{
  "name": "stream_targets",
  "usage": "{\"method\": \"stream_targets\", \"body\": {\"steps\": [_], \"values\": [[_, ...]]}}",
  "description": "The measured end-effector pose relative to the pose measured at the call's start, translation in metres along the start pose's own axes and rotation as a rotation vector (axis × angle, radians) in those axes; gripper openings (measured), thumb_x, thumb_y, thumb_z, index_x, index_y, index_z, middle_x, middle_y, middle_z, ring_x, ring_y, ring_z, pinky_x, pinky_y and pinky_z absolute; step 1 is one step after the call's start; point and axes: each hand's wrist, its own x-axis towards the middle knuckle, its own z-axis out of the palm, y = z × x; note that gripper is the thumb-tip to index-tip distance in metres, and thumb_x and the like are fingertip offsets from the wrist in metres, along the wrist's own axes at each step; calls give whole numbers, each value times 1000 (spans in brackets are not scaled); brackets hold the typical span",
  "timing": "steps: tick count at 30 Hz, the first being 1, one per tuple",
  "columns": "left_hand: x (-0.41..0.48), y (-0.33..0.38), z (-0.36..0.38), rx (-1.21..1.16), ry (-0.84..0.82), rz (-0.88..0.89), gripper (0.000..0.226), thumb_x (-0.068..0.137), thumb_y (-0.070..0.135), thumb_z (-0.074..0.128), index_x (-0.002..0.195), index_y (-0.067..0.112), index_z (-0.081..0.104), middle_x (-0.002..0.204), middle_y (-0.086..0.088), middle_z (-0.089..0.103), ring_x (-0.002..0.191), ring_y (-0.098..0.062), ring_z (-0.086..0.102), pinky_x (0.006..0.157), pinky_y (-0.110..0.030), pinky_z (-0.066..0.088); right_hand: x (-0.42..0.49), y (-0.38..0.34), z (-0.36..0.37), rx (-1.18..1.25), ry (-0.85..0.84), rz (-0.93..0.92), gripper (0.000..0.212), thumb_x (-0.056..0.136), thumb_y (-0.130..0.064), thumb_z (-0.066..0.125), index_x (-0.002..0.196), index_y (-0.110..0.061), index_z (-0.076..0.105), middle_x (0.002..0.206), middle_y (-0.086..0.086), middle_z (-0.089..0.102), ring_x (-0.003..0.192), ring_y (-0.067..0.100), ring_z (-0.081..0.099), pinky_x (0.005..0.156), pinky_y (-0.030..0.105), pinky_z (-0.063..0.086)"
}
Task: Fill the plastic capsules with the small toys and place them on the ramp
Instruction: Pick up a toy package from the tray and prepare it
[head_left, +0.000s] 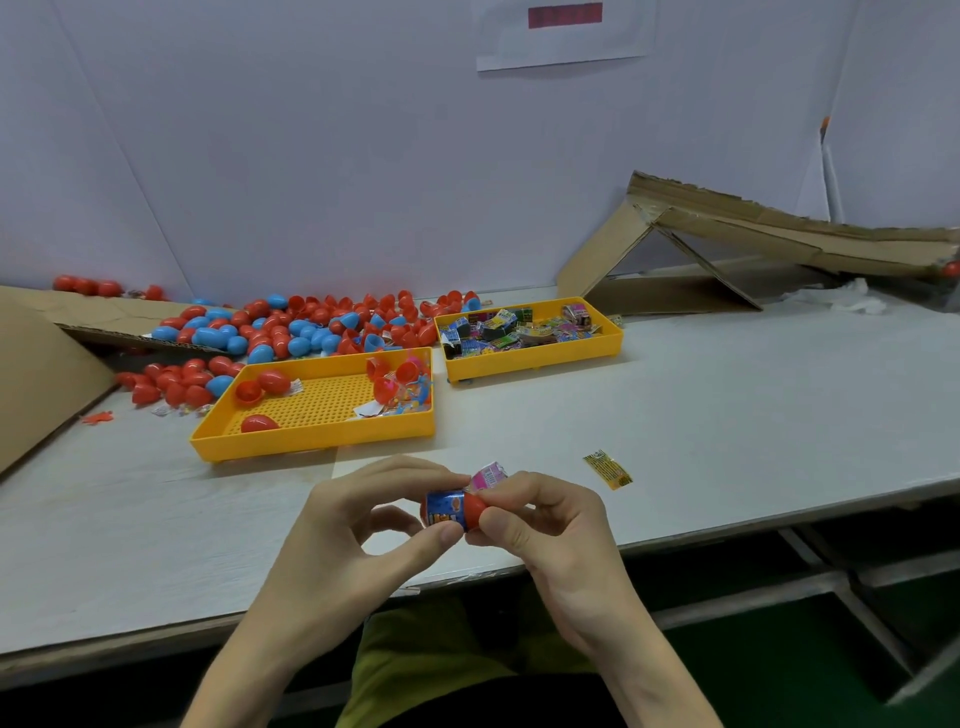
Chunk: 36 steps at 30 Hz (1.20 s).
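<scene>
filling step in hand, lower centre: left hand (363, 525) and right hand (540, 519) both pinch red capsule (470, 512); pink packet (488, 475) protrudes. next: close, carry to ramp (779, 234), upper right.

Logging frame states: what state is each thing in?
Left hand: pinches blue packet.
Right hand: grips red half.
Red half: open, blue packet at its mouth.
Pink packet: sticks up between hands.
Near tray: holds few capsules.
Far tray: full of packets.
Yellow packet: loose on table.
</scene>
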Motion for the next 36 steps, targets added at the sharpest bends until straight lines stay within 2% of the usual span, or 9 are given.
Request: {"method": "stream_targets", "body": {"steps": [6,10,17,21,26,28,31,34,36], "values": [[0,-3,1,22,-25,36,29,78,40,71,107,39,75,104,15,74,102,-17,68,69,-27,58,0,2,0,14,-13,-34,18,73,-29,81,85,-15,78,88,8,75,89,28,73,74,29,59],[2,-4,0,51,-39,47,32,78,43,69,109,44,72,102,19,74,101,-13,69,74,-29,59,0,3,0,-6,0,-30,22,72,-35,83,84,-17,78,89,8,75,89,28,73,74,29,59],[11,-12,14,-81,14,-3,55,74,53,69,128,59,56,112,25,72,107,-3,68,82,-17,56,3,-7,-1,-24,-29,36,33,76,-42,74,108,-31,73,107,0,73,99,25,72,77,29,59],[29,-23,22,79,87,-43,58,82,72,60,135,50,47,124,39,58,117,10,55,84,-8,48,25,-21,-18,317,141,155,29,86,-21,67,114,-12,71,110,12,74,97,25,73,73,23,57],[40,-32,39,409,-134,-83,42,84,42,75,124,42,61,123,28,56,117,3,51,102,-20,45,95,-52,-44,527,209,443,19,95,-4,57,110,6,64,89,17,74,77,20,73,66,22,58],[41,-35,43,423,-154,-108,37,86,35,76,121,40,65,118,23,60,112,0,55,98,-14,45,142,-83,-60,553,263,360,15,97,-2,54,105,7,63,87,18,71,77,20,69,65,20,56],[41,-39,43,413,-124,-109,35,88,27,74,120,41,67,108,28,58,104,4,56,86,-5,45,210,-140,-86,584,412,102,21,102,-6,49,119,5,56,103,19,67,84,23,68,65,23,56],[39,-41,42,374,-106,-124,47,88,19,73,124,46,60,108,28,59,102,7,56,84,-6,46,234,-154,-94,374,494,128,28,105,-9,42,130,1,48,124,19,60,104,27,66,85,30,56],[39,-44,41,297,-76,-142,60,86,14,75,127,51,50,105,24,63,102,8,56,80,-5,48,223,-134,-88,180,419,171,34,104,-7,42,137,1,46,113,16,61,97,24,66,84,29,55]]}}
